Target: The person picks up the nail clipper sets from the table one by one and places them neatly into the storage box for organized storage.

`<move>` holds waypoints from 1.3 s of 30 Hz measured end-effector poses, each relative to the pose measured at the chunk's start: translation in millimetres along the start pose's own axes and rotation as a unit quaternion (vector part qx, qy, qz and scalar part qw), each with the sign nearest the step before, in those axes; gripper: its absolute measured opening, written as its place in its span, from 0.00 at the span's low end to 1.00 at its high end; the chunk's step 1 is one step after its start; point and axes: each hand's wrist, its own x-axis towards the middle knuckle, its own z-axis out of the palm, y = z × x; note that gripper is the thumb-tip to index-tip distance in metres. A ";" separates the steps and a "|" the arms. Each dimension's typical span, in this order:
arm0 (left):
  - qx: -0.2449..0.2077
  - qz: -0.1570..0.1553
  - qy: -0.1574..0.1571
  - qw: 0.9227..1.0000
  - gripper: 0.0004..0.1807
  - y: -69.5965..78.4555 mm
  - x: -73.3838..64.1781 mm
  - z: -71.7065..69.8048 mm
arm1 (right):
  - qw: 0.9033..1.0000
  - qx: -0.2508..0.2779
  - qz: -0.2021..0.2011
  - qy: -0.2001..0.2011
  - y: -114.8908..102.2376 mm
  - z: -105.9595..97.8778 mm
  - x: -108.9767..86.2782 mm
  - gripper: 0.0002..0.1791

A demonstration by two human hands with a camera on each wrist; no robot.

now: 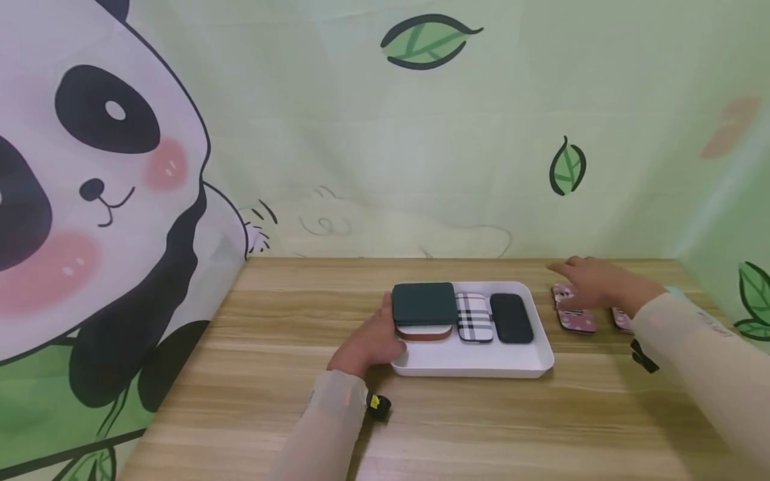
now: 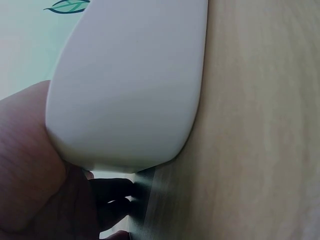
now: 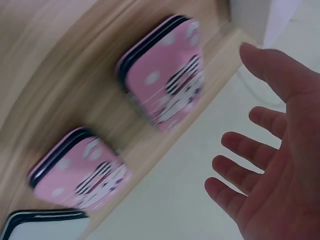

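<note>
In the head view my left hand [image 1: 374, 337] grips the left end of a white tray [image 1: 472, 369], its thumb at the near corner. The left wrist view shows the tray's outer wall [image 2: 130, 85] close up, with fingers partly hidden behind it. A dark green flat case [image 1: 424, 302] lies stacked over a white and brown one [image 1: 424, 336] in the tray. Beside them lie a plaid case [image 1: 474, 317] and a black case [image 1: 511, 318]. My right hand [image 1: 601, 284], fingers spread and holding nothing, hovers over a pink polka-dot case [image 1: 577, 322] right of the tray.
Another pink polka-dot case [image 3: 82, 172] lies farther right, partly hidden by the right arm in the head view. Past it is a pale case with a dark edge [image 3: 47, 227]. A panda-print cloth [image 1: 337, 133] hangs behind the wooden table [image 1: 289, 401].
</note>
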 end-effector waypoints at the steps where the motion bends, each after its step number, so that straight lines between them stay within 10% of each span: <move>1: 0.001 0.001 0.001 1.000 0.56 -0.5 0.3 0.0 | 1.000 -0.001 0.001 -0.003 3.6 1.9 -1.0 0.48; 10: -0.010 0.001 0.002 1.000 0.57 -2.8 -0.2 -0.6 | 0.996 0.031 0.048 -0.063 21.6 9.8 -16.1 0.56; 39: -0.013 -0.002 0.002 1.000 0.57 -1.3 -0.1 0.1 | 0.995 0.074 0.019 -0.067 24.9 32.9 -9.0 0.65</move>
